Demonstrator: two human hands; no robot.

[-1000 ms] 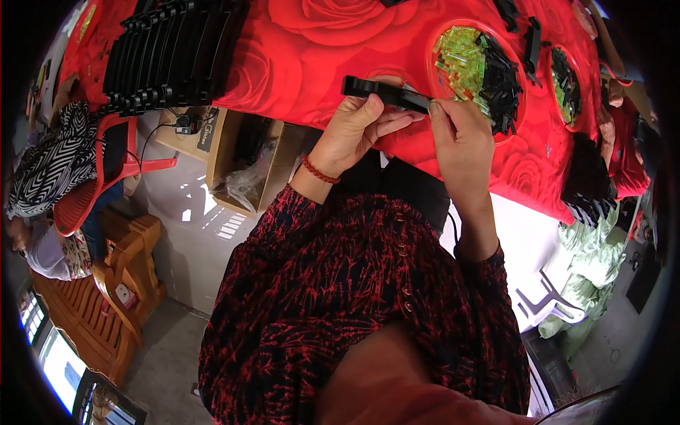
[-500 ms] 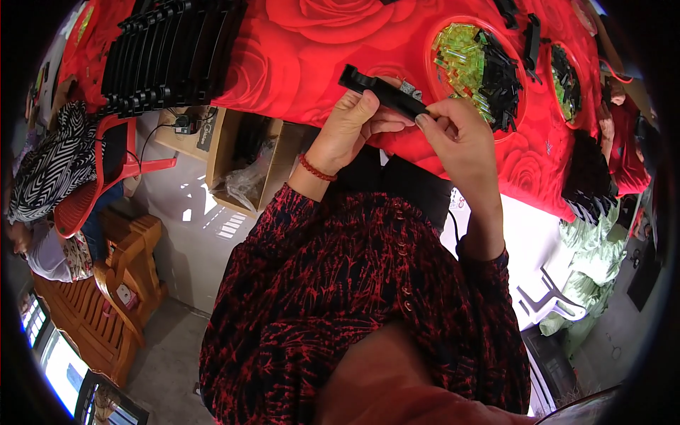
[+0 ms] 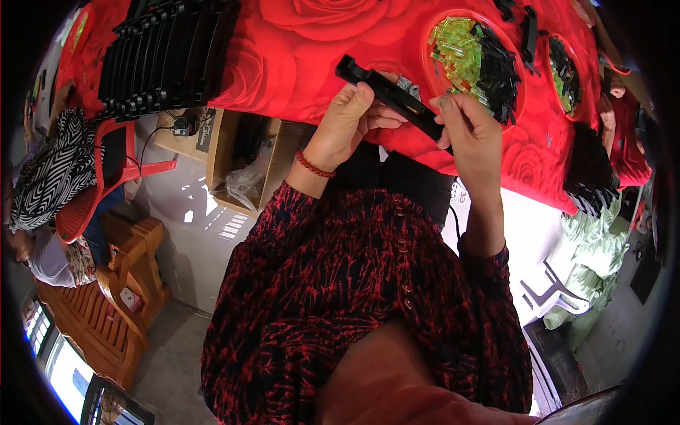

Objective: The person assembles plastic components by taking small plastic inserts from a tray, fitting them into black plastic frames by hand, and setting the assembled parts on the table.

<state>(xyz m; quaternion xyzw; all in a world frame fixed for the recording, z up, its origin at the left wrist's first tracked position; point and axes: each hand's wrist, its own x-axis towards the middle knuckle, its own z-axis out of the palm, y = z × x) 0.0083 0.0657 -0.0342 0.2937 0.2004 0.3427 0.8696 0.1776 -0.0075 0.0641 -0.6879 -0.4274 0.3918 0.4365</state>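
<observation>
Above the near edge of the red table, my left hand (image 3: 337, 133) grips a long black plastic strip (image 3: 388, 91) with a hooked, notched far-left end. The thumb lies on its near side and the fingers are under it. My right hand (image 3: 473, 133) is closed in a pinch at the strip's right end, and its fingertips partly hide that end. A small pale yellowish spot shows in the strip near those fingertips. Behind the strip is a small greyish patterned thing (image 3: 409, 86); I cannot tell what it is. The strip slants down to the right.
A red bowl (image 3: 423, 53) of yellow-green and black small pieces stands right of my hands, with a second bowl (image 3: 575, 110) beyond. Black strips (image 3: 166, 60) lie in a row at left. Below the table sits a cardboard box (image 3: 263, 173). Other people are at both sides.
My right hand has moved slightly right and its fingers have shifted along the strip to its end. More of the strip now shows between my hands.
</observation>
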